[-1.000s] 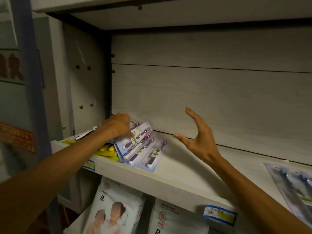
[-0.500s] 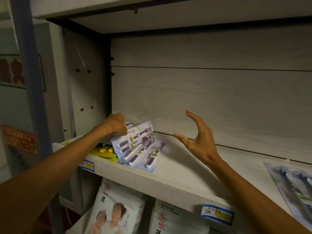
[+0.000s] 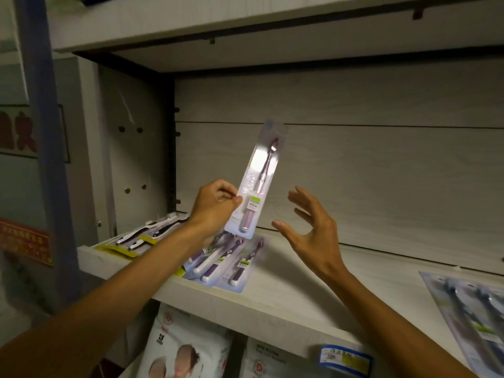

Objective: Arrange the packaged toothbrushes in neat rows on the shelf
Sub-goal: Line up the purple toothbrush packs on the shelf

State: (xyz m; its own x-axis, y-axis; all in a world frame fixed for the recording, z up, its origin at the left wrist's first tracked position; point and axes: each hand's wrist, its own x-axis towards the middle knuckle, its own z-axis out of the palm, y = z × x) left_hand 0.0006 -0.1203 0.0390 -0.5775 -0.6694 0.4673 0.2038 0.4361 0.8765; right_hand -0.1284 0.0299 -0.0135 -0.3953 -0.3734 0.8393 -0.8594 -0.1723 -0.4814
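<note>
While the pack [image 3: 259, 184] is held up above the shelf [image 3: 286, 293], its long axis is tilted from upright, the brush head pointing up and to the right and the handle end down and to the left. The pack is pinched at its lower left edge by the left hand [image 3: 215, 208], with thumb and fingers curled onto the card. The right hand [image 3: 311, 230] is held just right of the pack, apart from it, with fingers spread and lightly bent and nothing in it.

Directly below the pack, a fanned pile [image 3: 226, 260] of similar purple-and-white packs is laid flat on the shelf, their heads pointed toward the back panel and slightly right, their handle ends at the shelf's front edge. Left of the pile, yellow-carded packs [image 3: 144, 236] with dark and white brushes are laid flat at the shelf's left end. At the shelf's far right, another clear pack [image 3: 474, 320] is laid flat, partly cut off by the frame edge.

A blue price label [image 3: 345, 358] is fixed to the shelf's front edge. Under the shelf, white bags [image 3: 185, 350] printed with figures are stood side by side.
</note>
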